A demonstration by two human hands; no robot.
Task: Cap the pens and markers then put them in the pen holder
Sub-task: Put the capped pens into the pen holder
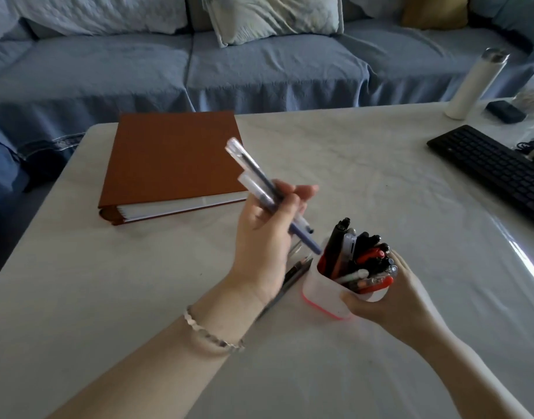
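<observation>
Pens in hand (259,182): two slim bluish pens are being held together, slanting from far-left and high down to near-right. Their lower ends are hanging just above the left rim of the holder. They are blurred, so I cannot tell which ends are capped.
Left hand (265,234): is raised over the table, palm facing right, with thumb and fingers curling tight round the middle of both pens.
Bracelet (211,334): a silver band is sitting on the left wrist.
Pen holder (323,294): a white cup with a pink base is sitting near-centre on the table, leaning a little to the left. I cannot tell whether its base is lying flat.
Right hand (389,297): is gripping the holder from the right, thumb wrapping the near wall and fingers curving round the far side.
Holder contents (362,258): a crowded bunch of black, red and pale pens and markers is sticking out of the top.
Loose pens (293,276): a few dark ones are lying on the table under the left hand, just left of the holder.
Table (138,282): is showing a pale, glossy cover.
Binder (172,158): brown, lying closed at far left.
Keyboard (495,167): black, lying at the right edge.
Bottle (474,83): white, standing at far right.
Sofa (259,65): blue-covered, running along beyond the table.
</observation>
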